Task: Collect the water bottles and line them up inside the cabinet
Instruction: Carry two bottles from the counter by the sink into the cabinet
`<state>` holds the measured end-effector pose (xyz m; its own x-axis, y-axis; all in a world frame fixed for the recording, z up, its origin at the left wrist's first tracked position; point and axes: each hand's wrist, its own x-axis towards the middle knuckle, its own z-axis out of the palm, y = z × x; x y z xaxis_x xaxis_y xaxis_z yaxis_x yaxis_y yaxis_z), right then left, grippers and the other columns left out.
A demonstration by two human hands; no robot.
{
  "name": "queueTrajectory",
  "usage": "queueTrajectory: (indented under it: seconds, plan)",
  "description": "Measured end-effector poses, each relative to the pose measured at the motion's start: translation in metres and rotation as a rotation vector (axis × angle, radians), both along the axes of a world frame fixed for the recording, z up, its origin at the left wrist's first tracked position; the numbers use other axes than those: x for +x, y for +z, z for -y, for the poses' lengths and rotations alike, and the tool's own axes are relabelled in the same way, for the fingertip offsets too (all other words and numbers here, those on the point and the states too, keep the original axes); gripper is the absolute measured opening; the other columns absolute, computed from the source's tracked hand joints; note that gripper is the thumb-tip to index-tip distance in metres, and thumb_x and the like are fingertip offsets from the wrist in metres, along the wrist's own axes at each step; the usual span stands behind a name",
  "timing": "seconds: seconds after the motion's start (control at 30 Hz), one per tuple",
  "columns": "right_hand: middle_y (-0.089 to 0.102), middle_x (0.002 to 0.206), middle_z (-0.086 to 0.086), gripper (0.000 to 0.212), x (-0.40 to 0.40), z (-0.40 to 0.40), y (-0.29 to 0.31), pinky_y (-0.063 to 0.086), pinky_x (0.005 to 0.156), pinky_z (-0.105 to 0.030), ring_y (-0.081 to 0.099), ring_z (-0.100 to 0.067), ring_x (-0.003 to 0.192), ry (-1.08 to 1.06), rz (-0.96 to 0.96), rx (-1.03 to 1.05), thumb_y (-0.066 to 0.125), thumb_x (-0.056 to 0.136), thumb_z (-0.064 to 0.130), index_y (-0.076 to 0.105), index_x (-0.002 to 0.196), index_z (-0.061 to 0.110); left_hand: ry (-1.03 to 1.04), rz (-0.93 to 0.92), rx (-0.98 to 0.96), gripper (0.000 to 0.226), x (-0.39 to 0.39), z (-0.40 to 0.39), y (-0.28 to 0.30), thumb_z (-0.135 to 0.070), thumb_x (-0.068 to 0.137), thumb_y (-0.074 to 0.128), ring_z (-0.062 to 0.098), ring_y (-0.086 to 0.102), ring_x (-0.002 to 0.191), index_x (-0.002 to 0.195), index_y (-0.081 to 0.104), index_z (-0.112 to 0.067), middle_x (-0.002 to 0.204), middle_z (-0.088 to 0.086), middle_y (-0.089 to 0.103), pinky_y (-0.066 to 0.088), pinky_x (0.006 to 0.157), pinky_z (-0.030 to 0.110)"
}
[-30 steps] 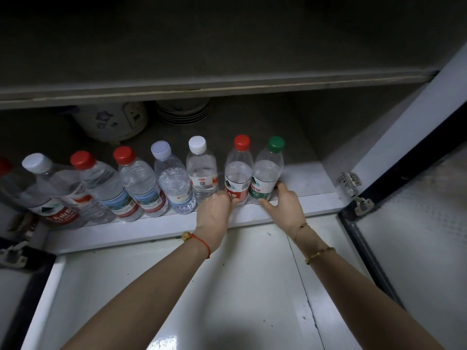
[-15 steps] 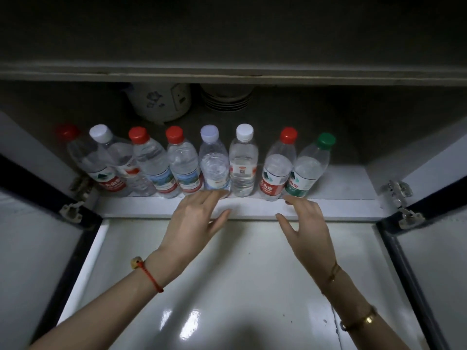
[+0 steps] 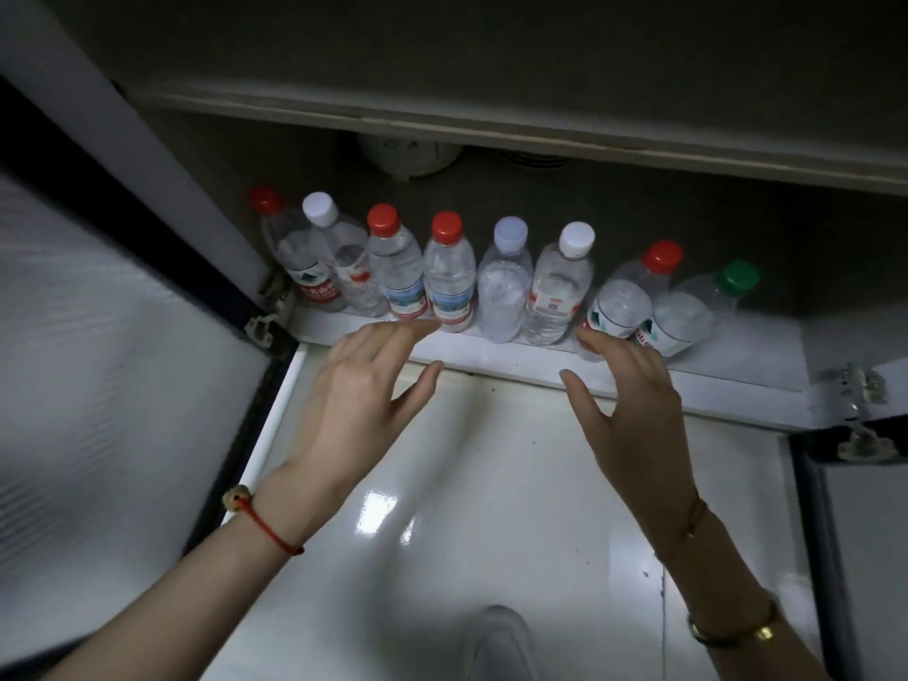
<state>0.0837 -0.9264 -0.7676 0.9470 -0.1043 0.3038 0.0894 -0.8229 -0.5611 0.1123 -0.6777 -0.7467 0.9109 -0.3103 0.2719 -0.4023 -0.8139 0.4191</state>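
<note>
Several clear water bottles stand in a row along the front of the cabinet's bottom shelf (image 3: 516, 358). Their caps are red, white, pale blue and, at the right end, green (image 3: 688, 314). A red-capped bottle (image 3: 624, 299) stands beside the green one. My left hand (image 3: 363, 385) hovers open before the shelf edge, fingertips near a red-capped bottle (image 3: 448, 282). My right hand (image 3: 624, 395) is open too, fingers spread, its fingertips close to the base of the red-capped bottle by the green one. Neither hand holds anything.
The cabinet doors stand open, the left door (image 3: 113, 346) and the right door (image 3: 865, 533), with hinges (image 3: 855, 390) at the shelf corners. A white appliance (image 3: 412, 157) and stacked dishes (image 3: 535, 159) sit at the back under the upper shelf (image 3: 491, 120). Glossy white floor (image 3: 467, 533) lies below.
Both hands let go of the two rightmost bottles and drew back from the shelf with fingers spread. The camera view swung to the right and tilted.
</note>
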Motion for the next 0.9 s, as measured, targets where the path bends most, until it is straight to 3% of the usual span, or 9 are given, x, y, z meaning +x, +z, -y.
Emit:
queueTrajectory:
  seconds: [0.2, 0.4, 0.7, 0.9]
  plan:
    - [0.065, 0.114, -0.003, 0.034, -0.030, -0.009, 0.031, 0.041, 0.098, -0.030, 0.055, -0.023, 0.110, 0.011, 0.025, 0.016, 0.067, 0.088, 0.017, 0.060, 0.121, 0.010, -0.023, 0.073, 0.000, 0.034, -0.020, -0.014, 0.025, -0.029, 0.095, 0.062, 0.020, 0.060, 0.112, 0.126, 0.060, -0.015, 0.121, -0.002, 0.065, 0.048, 0.095, 0.039]
    - [0.063, 0.112, -0.002, 0.036, -0.072, -0.027, 0.068, 0.034, 0.090, -0.017, 0.051, -0.019, 0.107, -0.009, 0.065, -0.022, 0.065, 0.089, 0.020, 0.059, 0.124, 0.014, -0.010, 0.208, -0.045, 0.032, -0.059, -0.044, 0.056, -0.026, 0.094, 0.062, 0.022, 0.060, 0.108, 0.125, 0.060, -0.015, 0.115, -0.001, 0.066, 0.048, 0.091, 0.040]
    - [0.062, 0.110, -0.001, 0.032, -0.155, -0.078, 0.173, 0.034, 0.084, -0.017, 0.051, -0.019, 0.104, 0.023, 0.181, -0.064, 0.062, 0.090, 0.024, 0.059, 0.120, 0.015, 0.052, 0.330, -0.052, 0.033, -0.152, -0.102, 0.167, -0.024, 0.089, 0.067, 0.022, 0.062, 0.101, 0.121, 0.063, -0.018, 0.108, -0.001, 0.069, 0.045, 0.085, 0.037]
    - [0.061, 0.118, 0.003, 0.037, -0.191, -0.126, 0.246, 0.040, 0.095, -0.023, 0.050, -0.013, 0.115, 0.092, 0.247, -0.054, 0.062, 0.090, 0.025, 0.057, 0.126, 0.018, 0.099, 0.391, -0.048, 0.036, -0.213, -0.144, 0.239, -0.029, 0.092, 0.061, 0.021, 0.061, 0.111, 0.125, 0.062, -0.017, 0.118, 0.001, 0.068, 0.047, 0.092, 0.040]
